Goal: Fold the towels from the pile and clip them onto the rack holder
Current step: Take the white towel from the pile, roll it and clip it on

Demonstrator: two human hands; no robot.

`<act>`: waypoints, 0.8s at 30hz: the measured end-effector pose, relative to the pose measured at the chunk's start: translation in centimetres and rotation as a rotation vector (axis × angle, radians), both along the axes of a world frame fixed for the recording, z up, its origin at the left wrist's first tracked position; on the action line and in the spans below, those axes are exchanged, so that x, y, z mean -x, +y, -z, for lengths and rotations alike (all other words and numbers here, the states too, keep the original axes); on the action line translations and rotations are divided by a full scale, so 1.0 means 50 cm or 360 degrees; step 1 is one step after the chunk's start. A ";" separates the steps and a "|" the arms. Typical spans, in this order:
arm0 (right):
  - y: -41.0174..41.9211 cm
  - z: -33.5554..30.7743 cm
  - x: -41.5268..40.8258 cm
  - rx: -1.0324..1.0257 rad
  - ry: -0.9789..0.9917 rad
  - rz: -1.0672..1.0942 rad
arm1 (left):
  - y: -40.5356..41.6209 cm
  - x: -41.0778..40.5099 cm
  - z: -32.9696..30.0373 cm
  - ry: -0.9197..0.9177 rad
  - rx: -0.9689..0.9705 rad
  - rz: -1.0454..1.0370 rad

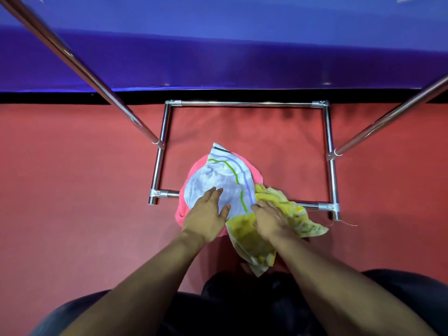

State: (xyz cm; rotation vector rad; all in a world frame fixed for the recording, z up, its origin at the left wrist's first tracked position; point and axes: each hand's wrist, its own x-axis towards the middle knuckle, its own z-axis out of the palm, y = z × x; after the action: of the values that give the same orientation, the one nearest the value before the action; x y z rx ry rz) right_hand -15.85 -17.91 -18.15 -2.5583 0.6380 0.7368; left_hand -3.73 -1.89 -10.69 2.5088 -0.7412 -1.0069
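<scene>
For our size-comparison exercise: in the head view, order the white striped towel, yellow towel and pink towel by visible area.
1. white striped towel
2. yellow towel, close to it, so unsure
3. pink towel, mostly covered by the others

Red carpeted floor (72, 190) meets a glossy blue wall (242, 57).

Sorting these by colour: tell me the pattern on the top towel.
White towel with green and pale blue stripes, clearest in the head view.
</scene>
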 end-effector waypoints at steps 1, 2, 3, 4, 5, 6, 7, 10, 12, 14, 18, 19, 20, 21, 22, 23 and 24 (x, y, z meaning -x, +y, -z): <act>-0.007 0.000 0.000 0.0021 -0.0017 -0.0004 | 0.000 0.000 -0.001 0.0006 0.0007 -0.0016; -0.014 0.000 0.000 0.0045 -0.0032 0.0000 | -0.001 0.001 -0.002 0.0010 0.0015 -0.0029; -0.019 0.000 -0.003 0.0078 -0.0048 0.0004 | -0.003 0.001 -0.002 0.0008 0.0025 -0.0041; -0.023 0.001 -0.007 0.0108 -0.0063 0.0015 | -0.004 0.001 -0.003 0.0003 0.0037 -0.0050; -0.026 0.002 -0.010 0.0124 -0.0077 0.0031 | -0.005 0.001 -0.003 0.0002 0.0048 -0.0058; -0.030 0.004 -0.014 0.0137 -0.0094 0.0047 | -0.005 0.001 -0.004 0.0001 0.0057 -0.0066; -0.032 0.007 -0.017 0.0151 -0.0111 0.0056 | -0.003 0.001 -0.003 -0.0004 0.0063 -0.0069; -0.043 0.016 -0.022 0.0150 -0.0155 0.0071 | 0.003 0.001 -0.001 -0.0015 0.0054 -0.0060; -0.047 0.023 -0.021 0.0135 -0.0178 0.0077 | 0.004 -0.001 0.002 -0.0009 0.0043 -0.0072; -0.049 0.025 -0.015 0.0098 -0.0245 0.0127 | 0.001 -0.003 0.006 0.0007 0.0054 -0.0079; -0.044 0.003 -0.014 -0.0100 -0.0521 0.0417 | -0.008 -0.006 0.006 0.0013 0.0084 -0.0135; -0.041 -0.010 -0.020 -0.0216 -0.0599 0.0537 | -0.010 -0.007 0.003 0.0022 0.0099 -0.0185; -0.038 -0.027 -0.028 -0.0373 -0.0662 0.0664 | -0.014 -0.009 -0.003 0.0036 0.0124 -0.0246; -0.035 -0.047 -0.038 -0.0552 -0.0686 0.0779 | -0.017 -0.011 -0.011 0.0068 0.0152 -0.0316; -0.033 -0.072 -0.050 -0.0721 -0.0693 0.0854 | -0.020 -0.013 -0.021 0.0118 0.0195 -0.0381; -0.033 -0.099 -0.062 -0.0847 -0.0697 0.0880 | -0.023 -0.016 -0.034 0.0182 0.0238 -0.0436; -0.033 -0.130 -0.074 -0.0937 -0.0705 0.0873 | -0.025 -0.018 -0.049 0.0245 0.0288 -0.0468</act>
State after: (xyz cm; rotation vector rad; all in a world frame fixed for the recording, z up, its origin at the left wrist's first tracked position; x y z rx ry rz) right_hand -12.14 -19.58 -11.68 -1.7913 0.7764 0.1238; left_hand -2.85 -3.12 -8.25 2.2709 -0.3843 -0.9667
